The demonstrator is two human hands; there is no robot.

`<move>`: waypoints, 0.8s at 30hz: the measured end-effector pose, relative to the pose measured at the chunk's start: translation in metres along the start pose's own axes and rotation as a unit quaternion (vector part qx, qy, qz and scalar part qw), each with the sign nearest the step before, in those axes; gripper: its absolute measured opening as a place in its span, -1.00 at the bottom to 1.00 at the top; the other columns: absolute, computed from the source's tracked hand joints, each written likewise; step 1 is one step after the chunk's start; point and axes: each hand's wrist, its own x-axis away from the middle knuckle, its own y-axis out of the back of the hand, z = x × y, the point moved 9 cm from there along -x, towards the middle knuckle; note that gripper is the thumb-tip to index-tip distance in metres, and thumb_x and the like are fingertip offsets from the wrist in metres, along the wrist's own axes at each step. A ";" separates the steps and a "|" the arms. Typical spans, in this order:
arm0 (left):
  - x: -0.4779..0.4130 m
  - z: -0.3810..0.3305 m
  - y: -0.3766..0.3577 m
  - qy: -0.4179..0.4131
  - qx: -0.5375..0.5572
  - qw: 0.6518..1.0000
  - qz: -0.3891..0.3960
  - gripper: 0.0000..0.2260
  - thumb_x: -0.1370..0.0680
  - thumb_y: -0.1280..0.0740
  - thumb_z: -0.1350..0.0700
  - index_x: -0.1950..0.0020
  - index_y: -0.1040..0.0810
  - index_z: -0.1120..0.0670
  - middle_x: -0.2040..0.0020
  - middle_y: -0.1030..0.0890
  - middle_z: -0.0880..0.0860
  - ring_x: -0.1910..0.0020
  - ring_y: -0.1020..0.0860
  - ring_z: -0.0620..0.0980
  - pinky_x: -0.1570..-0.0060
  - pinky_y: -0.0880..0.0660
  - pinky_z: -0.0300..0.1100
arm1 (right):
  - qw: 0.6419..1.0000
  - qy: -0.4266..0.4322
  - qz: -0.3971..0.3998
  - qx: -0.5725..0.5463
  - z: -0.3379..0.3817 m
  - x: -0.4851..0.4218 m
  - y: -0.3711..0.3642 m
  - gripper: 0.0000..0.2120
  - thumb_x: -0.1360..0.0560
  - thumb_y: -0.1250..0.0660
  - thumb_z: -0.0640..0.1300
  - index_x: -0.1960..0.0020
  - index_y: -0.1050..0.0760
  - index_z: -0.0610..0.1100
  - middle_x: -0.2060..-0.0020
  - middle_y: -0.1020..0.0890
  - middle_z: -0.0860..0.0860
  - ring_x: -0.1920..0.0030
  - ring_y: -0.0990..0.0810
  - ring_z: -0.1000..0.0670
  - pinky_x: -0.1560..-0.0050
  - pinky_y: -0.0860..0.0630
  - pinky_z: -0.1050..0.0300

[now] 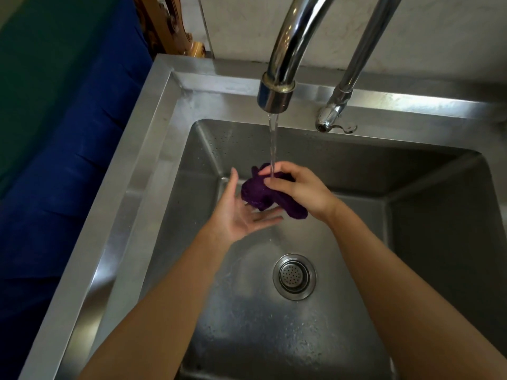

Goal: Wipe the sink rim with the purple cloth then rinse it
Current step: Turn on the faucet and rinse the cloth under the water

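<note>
The purple cloth (pixel 258 193) is bunched up over the steel basin, right under a thin stream of water (pixel 273 144) that falls from the chrome faucet (pixel 277 91). My right hand (pixel 299 189) grips the cloth from the right, fingers curled over its top. My left hand (pixel 241 212) lies palm up just below and left of the cloth, fingers spread, touching its underside. The sink rim (pixel 153 149) runs along the left and back of the basin and looks wet near the back corner.
A round strainer drain (pixel 294 277) sits in the wet basin floor near my forearms. A second chrome tap (pixel 333 113) stands on the back rim to the right. Blue fabric (pixel 55 187) hangs left of the sink. A pale wall rises behind.
</note>
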 end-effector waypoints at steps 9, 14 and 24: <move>0.002 -0.016 -0.019 -0.124 -0.012 0.990 -0.059 -0.81 -0.54 -0.23 0.28 -0.13 -0.43 0.11 0.08 -0.56 0.13 0.17 -0.56 0.03 0.45 -0.56 -0.22 | 0.975 -0.177 -0.091 -0.096 -0.058 -0.006 0.005 -0.66 -0.45 -0.30 0.13 -0.09 -0.53 -0.08 -0.07 -0.61 -0.13 0.04 -0.60 -0.03 -0.01 -0.50 0.09; -0.004 -0.017 -0.004 -0.086 -0.077 0.992 -0.051 -0.83 -0.51 -0.24 0.06 0.03 -0.59 0.07 0.14 -0.66 0.09 0.16 -0.63 0.05 0.26 -0.59 -0.05 | 0.985 -0.160 -0.066 0.025 -0.041 0.005 0.003 -0.67 -0.47 -0.35 0.02 -0.08 -0.50 -0.20 0.22 -0.62 -0.13 0.36 -0.61 -0.11 0.41 -0.59 0.08; -0.012 0.002 -0.026 -0.005 -0.094 0.994 -0.052 -0.72 -0.59 -0.13 -0.02 0.24 -0.47 0.05 0.46 -0.58 0.00 0.48 -0.57 -0.09 0.48 -0.47 -0.32 | 0.906 0.023 -0.180 0.382 0.028 0.012 -0.013 -0.65 -0.55 -0.16 0.14 -0.01 -0.46 -0.15 0.03 -0.57 -0.16 0.05 -0.57 -0.24 0.12 -0.46 -0.01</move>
